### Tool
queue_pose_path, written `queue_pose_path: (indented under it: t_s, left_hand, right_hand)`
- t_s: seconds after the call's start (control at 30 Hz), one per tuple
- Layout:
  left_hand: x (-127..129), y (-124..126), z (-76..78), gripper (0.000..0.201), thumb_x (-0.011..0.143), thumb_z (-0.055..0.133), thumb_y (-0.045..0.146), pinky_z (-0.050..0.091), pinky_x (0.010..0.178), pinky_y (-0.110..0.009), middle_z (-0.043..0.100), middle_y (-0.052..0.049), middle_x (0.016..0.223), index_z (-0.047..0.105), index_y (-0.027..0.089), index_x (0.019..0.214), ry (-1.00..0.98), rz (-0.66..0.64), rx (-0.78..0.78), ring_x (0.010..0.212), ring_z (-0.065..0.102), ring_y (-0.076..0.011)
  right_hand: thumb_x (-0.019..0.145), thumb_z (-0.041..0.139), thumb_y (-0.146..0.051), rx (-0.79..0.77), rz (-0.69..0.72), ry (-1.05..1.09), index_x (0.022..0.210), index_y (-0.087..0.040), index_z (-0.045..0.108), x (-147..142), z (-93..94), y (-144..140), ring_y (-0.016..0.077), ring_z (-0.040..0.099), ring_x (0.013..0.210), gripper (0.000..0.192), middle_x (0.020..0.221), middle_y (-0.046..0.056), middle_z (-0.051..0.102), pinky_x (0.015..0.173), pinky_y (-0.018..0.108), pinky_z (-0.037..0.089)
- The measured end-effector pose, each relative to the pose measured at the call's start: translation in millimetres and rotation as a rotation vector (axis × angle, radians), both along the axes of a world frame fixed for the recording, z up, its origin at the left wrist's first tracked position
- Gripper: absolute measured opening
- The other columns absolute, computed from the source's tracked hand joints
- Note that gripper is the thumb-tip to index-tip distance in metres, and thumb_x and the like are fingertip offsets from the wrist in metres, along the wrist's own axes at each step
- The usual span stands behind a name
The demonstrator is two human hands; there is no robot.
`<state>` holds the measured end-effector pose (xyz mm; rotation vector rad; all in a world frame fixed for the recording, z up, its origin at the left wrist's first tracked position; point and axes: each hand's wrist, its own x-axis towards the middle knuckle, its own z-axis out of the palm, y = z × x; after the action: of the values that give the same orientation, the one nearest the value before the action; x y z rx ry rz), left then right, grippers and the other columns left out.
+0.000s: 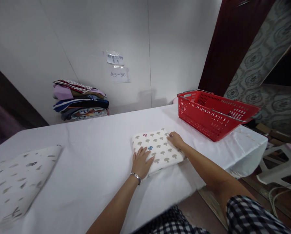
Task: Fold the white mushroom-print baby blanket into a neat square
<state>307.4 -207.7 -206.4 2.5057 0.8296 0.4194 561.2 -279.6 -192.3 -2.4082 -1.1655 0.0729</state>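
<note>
Long table under glossy white cloth, apparently serving as flat support. On its right end, red perforated plastic basket, probably set aside to leave working room. Behind its far edge, stack of folded multicoloured fabrics. At left, white dark-motif cloth, lying flat. Near centre front, folded white mushroom-print cloth, beneath spread fingers of bare left hand, presumably for steadying; at its right edge, bare right hand, fingers curled, pinch impossible to tell. Counted: one table, one basket, one stack, two cloths, two hands, two white paper wall notes, one silvery bracelet.
</note>
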Motion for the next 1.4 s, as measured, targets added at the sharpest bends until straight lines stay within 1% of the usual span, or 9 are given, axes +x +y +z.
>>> queue_pose_path:
  t_s: [0.17,0.3,0.43,0.57,0.73,0.87,1.0,1.1,1.4]
  left_hand:
    - [-0.7,3.7,-6.5,0.044,0.085,0.042,0.050,0.014,0.111,-0.050,0.038,-0.003,0.143,0.054,0.027,0.120,-0.068,0.013,-0.030,0.136,0.023,-0.0235]
    - [-0.3,3.5,-5.8,0.047,0.084,0.042,0.052,0.014,0.111,-0.050,0.035,-0.004,0.144,0.053,0.026,0.122,-0.051,0.023,-0.032,0.137,0.020,-0.0242]
    - [0.2,1.7,-1.6,0.051,0.084,0.041,0.053,0.013,0.111,-0.051,0.032,-0.004,0.146,0.050,0.024,0.125,0.052,-0.008,-0.016,0.138,0.017,-0.0248]
    - [1.1,4.0,6.8,0.051,0.084,0.040,0.053,0.013,0.110,-0.051,0.032,-0.005,0.145,0.050,0.024,0.125,0.123,-0.010,-0.032,0.138,0.018,-0.0251]
    - [16.7,23.5,23.4,0.056,0.085,0.035,0.054,0.010,0.111,-0.049,0.025,-0.006,0.149,0.044,0.023,0.131,0.079,0.037,0.030,0.139,0.012,-0.0242]
    - [42.1,44.3,22.9,0.060,0.084,0.039,0.051,0.008,0.111,-0.050,0.019,-0.008,0.150,0.037,0.021,0.135,0.116,0.072,0.108,0.139,0.007,-0.0254]
    - [57.0,54.3,7.6,0.064,0.083,0.036,0.054,0.006,0.110,-0.052,0.020,-0.010,0.150,0.034,0.019,0.137,0.209,0.084,0.064,0.139,0.010,-0.0273]
    - [57.9,56.1,-2.0,0.067,0.084,0.031,0.056,0.003,0.111,-0.051,0.018,-0.009,0.150,0.032,0.018,0.139,0.218,0.085,0.078,0.139,0.008,-0.0267]
    - [56.5,64.3,-9.4,0.065,0.083,0.035,0.056,0.003,0.112,-0.049,0.022,-0.006,0.150,0.033,0.021,0.137,0.138,0.068,0.066,0.139,0.010,-0.0237]
  right_hand:
    - [0.091,0.034,-0.035,0.017,-0.076,-0.013,0.095,-0.018,0.057,2.3,0.0,-1.2,0.0155,0.055,0.093,0.029,0.104,0.006,0.061,0.076,0.024,0.039]
    - [0.089,0.039,-0.034,-0.093,-0.147,0.023,0.091,-0.017,0.057,1.4,-3.0,-3.7,0.0183,0.058,0.083,0.025,0.093,0.008,0.065,0.068,0.026,0.038]
    - [0.090,0.038,-0.034,-0.162,-0.129,0.011,0.098,-0.017,0.056,-0.6,-0.5,-4.8,0.0215,0.059,0.089,0.026,0.100,0.012,0.064,0.070,0.029,0.040]
    - [0.089,0.042,-0.027,-0.191,-0.046,-0.032,0.115,-0.016,0.051,-7.3,14.2,-4.0,0.0240,0.054,0.107,0.030,0.116,0.014,0.058,0.084,0.033,0.040]
    - [0.090,0.042,-0.036,-0.098,0.265,-0.145,0.137,-0.015,0.033,-29.3,29.2,12.6,0.0233,0.019,0.136,0.053,0.148,0.012,0.024,0.106,0.037,0.024]
    - [0.089,0.038,-0.051,-0.104,0.381,-0.154,0.139,-0.016,0.030,-32.5,17.1,24.9,0.0245,0.009,0.139,0.062,0.150,0.012,0.016,0.109,0.043,0.015]
    - [0.088,0.035,-0.055,-0.209,0.263,-0.129,0.138,-0.019,0.031,-16.6,-7.4,24.3,0.0246,0.013,0.138,0.062,0.149,0.011,0.021,0.108,0.049,0.013]
    - [0.087,0.033,-0.057,-0.201,0.247,-0.138,0.139,-0.018,0.029,-7.9,-18.4,22.7,0.0248,0.013,0.138,0.065,0.149,0.011,0.021,0.107,0.049,0.015]
    - [0.087,0.035,-0.057,-0.169,0.258,-0.097,0.140,-0.015,0.030,-8.5,-17.2,23.9,0.0239,0.013,0.138,0.067,0.149,0.010,0.022,0.106,0.043,0.025]
